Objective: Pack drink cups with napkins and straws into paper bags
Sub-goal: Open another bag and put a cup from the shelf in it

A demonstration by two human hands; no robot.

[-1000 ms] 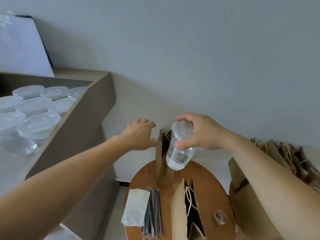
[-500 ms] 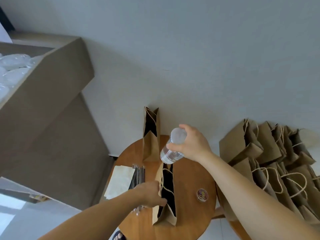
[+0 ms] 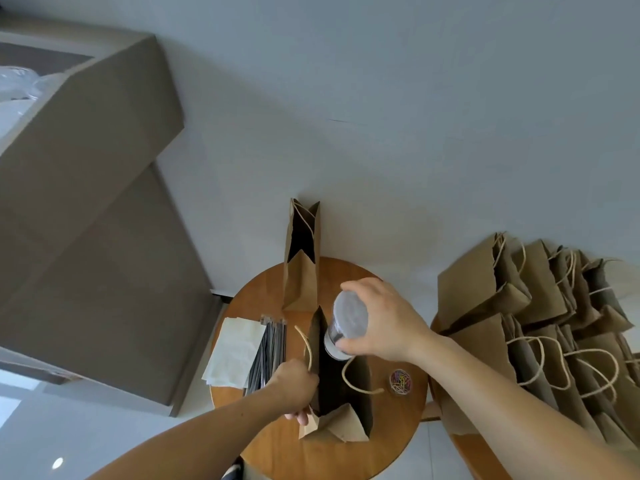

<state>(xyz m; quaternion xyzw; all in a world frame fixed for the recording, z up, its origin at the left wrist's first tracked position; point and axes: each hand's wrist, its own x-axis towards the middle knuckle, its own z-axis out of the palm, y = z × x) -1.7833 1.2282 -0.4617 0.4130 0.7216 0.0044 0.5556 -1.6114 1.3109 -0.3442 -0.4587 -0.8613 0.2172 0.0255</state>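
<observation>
Right now, at centre frame, the right hand grips a lidded clear plastic cup above the open brown paper bag, whose rim the left hand pinches; tilted, it could snag and crumple the rim.

The round wooden worktop carries two open paper bags, one at the far edge and one in the middle, with white napkins, dark straws on the left and a small dish of coloured clips on the right
</observation>
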